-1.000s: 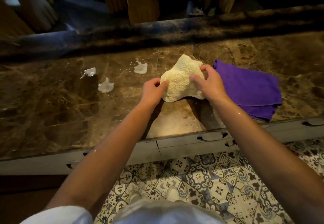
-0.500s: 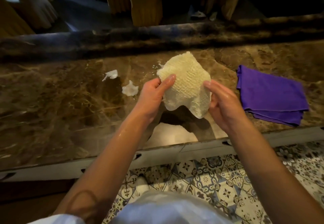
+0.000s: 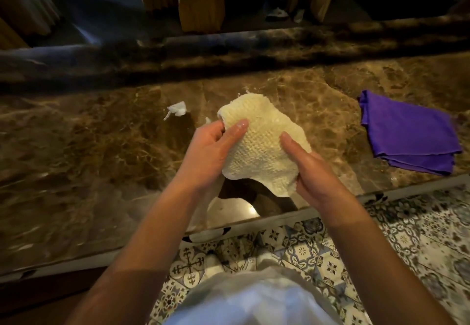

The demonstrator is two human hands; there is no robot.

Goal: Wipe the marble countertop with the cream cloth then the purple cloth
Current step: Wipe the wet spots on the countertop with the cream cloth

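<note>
- 2 hands hold the cream cloth (image 3: 262, 144) above the marble worktop (image 3: 76, 152), clear of the surface; its shadow falls on the stone near the front edge.
- Left hand (image 3: 211, 152): thumb laid over the cloth's upper left edge, remaining fingers hidden behind the fabric, so it is closed on the cloth in a pinch.
- Right hand (image 3: 315, 172): thumb pressed on the cloth's face, fingers underneath at the lower right corner, likewise closed on the cloth.
- Cloth condition: partly spread between the hands, with the lower edge hanging loose.
- Purple cloth (image 3: 407, 134): folded, lying flat on the worktop well to the right of the hands, touched by neither hand.
- Soiling: 1 white residue patch (image 3: 176, 110) lies on the worktop beyond and to the left of the left hand; a 2nd small white spot shows just at the cloth's left edge, mostly hidden.
- Progress, as judged: stage 1 (cream cloth) is in hand but not complete, since residue remains and the cloth is off the surface.
- Remaining, as judged: lower the cream cloth, wipe across the residue, set it aside, then repeat the pass with the purple cloth.
</note>
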